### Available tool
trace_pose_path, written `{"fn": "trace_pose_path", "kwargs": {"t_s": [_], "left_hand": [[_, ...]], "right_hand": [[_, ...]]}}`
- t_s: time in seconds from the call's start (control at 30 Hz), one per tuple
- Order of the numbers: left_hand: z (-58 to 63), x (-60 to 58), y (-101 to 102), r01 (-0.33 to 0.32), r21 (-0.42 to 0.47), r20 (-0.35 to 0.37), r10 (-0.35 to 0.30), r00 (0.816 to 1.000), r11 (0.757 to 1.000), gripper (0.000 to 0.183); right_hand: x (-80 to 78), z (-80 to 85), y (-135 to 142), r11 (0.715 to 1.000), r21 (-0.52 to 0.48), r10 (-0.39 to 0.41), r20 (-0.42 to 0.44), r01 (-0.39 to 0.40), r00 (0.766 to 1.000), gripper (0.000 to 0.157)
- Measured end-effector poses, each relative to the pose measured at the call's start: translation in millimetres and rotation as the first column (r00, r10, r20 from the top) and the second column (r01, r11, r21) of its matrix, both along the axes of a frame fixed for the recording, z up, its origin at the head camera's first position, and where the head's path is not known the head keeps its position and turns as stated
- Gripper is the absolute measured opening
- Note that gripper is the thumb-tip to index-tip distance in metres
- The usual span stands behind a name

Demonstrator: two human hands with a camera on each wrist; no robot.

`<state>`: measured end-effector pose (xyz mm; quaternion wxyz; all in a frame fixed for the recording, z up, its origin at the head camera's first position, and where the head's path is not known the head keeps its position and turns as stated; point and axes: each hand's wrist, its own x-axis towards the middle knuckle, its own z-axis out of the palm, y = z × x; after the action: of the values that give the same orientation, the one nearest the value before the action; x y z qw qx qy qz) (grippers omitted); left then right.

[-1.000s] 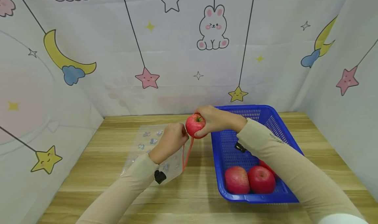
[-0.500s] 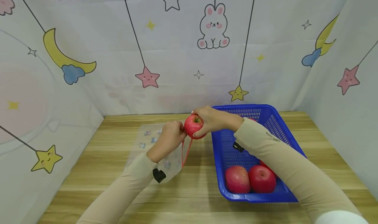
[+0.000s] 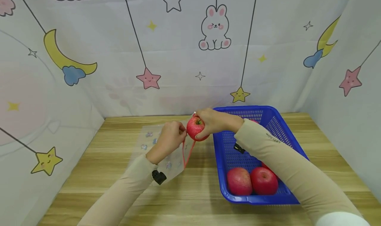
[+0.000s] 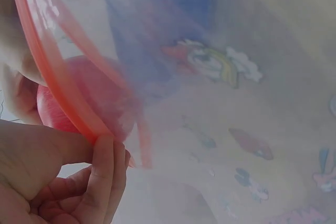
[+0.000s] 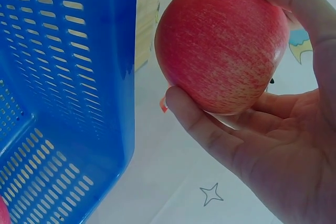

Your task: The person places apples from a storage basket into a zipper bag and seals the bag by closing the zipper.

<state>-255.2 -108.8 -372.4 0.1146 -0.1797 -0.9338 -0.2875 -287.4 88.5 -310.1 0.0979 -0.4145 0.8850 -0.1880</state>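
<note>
A red apple (image 3: pixel 195 128) is gripped in my right hand (image 3: pixel 216 120), thumb and fingers curled round its side, above the table by the basket's left edge. The right wrist view shows the apple (image 5: pixel 223 45) large between thumb and fingers (image 5: pixel 205 127). My left hand (image 3: pixel 170 138) pinches the orange-red edge of a clear zip bag (image 3: pixel 148 141) printed with small pictures. In the left wrist view the bag's mouth (image 4: pixel 58 72) stands parted, and the apple shows partly through the film. Whether the apple is inside the mouth I cannot tell.
A blue plastic basket (image 3: pixel 219 173) stands right of the bag, with several red apples (image 3: pixel 264 180) in it; my right forearm hides part of it. The wooden table (image 3: pixel 196 209) ends at a patterned cloth (image 3: pixel 178 100) behind.
The left hand has shifted slightly left and down, and the bag's orange-red mouth has spread wider. The right hand has edged a little left with the apple.
</note>
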Motion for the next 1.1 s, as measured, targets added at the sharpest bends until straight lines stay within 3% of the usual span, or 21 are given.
{"fn": "trace_pose_path", "kwargs": {"t_s": [0.3,0.73,1.1], "left_hand": [[2.5,0.7,0,0.001,0.016,0.013,-0.001,1.0,1.0,0.01],[9.2,4.0,-1,-0.005,0.054,-0.008,0.005,1.0,0.999,0.009],[11.3,3.5,-3,-0.001,0.088,-0.008,0.002,1.0,0.996,0.009]], "right_hand": [[-1.0,-0.5,-1,0.999,0.046,0.002,-0.007,-0.002,1.0,0.055],[-2.8,-1.8,-6,0.99,0.128,-0.053,-0.004,0.053,0.999,0.064],[-2.1,-1.5,-10,0.99,0.135,-0.028,-0.043,0.034,0.999,0.056]]}}
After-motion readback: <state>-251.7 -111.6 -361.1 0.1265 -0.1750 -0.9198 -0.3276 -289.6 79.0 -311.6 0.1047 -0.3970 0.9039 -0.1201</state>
